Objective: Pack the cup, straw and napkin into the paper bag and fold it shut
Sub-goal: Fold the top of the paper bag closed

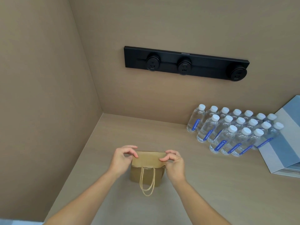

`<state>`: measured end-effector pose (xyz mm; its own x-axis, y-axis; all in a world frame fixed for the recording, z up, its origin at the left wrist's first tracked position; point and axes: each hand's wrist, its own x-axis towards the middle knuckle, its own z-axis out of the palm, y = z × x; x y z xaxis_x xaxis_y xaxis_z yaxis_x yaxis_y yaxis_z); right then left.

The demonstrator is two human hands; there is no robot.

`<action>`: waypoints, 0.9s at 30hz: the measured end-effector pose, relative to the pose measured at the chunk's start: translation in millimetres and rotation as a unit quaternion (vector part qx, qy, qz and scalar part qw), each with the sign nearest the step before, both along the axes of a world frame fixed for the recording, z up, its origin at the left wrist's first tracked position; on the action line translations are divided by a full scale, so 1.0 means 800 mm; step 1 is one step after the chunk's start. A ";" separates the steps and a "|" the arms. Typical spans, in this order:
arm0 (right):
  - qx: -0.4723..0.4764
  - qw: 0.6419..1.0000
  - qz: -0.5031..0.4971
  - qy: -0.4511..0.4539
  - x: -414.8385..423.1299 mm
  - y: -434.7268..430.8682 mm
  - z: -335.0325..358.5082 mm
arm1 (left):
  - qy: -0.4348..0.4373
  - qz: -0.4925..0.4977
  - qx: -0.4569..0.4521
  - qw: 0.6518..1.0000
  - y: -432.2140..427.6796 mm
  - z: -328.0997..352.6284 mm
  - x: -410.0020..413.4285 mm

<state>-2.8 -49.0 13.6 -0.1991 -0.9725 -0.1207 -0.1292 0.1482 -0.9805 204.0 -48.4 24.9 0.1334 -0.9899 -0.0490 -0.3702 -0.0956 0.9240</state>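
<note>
A small brown paper bag [146, 175] stands upright on the wooden counter, its top folded over towards me into a flat flap. Its twine handles hang down the front face. My left hand [123, 158] pinches the flap's left corner between thumb and fingers. My right hand [174, 163] pinches the flap's right corner the same way. The cup, straw and napkin are nowhere in sight; the folded top hides the bag's inside.
Several clear water bottles [233, 132] with white caps and blue labels stand in rows at the right. A grey-blue box [285, 143] lies beyond them at the right edge. A black socket strip [185, 63] is mounted on the back wall. A side wall closes off the left.
</note>
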 end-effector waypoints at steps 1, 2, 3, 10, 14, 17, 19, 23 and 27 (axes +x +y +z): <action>0.011 1.000 0.005 -0.003 0.003 0.002 -0.001 | 0.024 -0.006 0.013 1.000 0.000 -0.004 -0.001; 0.020 1.000 0.007 -0.011 0.004 0.003 -0.003 | 0.038 -0.010 0.025 0.999 0.000 -0.007 -0.001; 0.026 0.999 0.008 -0.023 0.003 0.004 -0.006 | 0.045 -0.014 0.034 0.998 0.000 -0.010 -0.001; 0.041 0.998 0.046 0.001 -0.003 0.005 -0.004 | 0.009 -0.049 0.042 0.998 -0.002 -0.013 0.000; 0.069 0.996 0.031 0.054 0.000 -0.003 -0.007 | -0.067 -0.036 0.034 0.997 -0.002 -0.015 -0.007; 0.070 0.992 0.034 0.102 -0.005 -0.012 -0.008 | -0.118 -0.036 0.029 0.992 -0.007 -0.017 -0.003; 0.057 0.990 0.043 0.124 -0.006 -0.014 -0.007 | -0.144 -0.033 0.025 0.989 -0.010 -0.016 0.001; -0.002 0.963 0.091 0.253 -0.005 -0.015 -0.004 | -0.179 -0.032 0.008 0.983 -0.012 -0.010 0.003; -0.057 0.902 0.148 0.402 0.015 -0.016 0.008 | -0.228 -0.098 -0.016 0.969 -0.011 -0.002 -0.005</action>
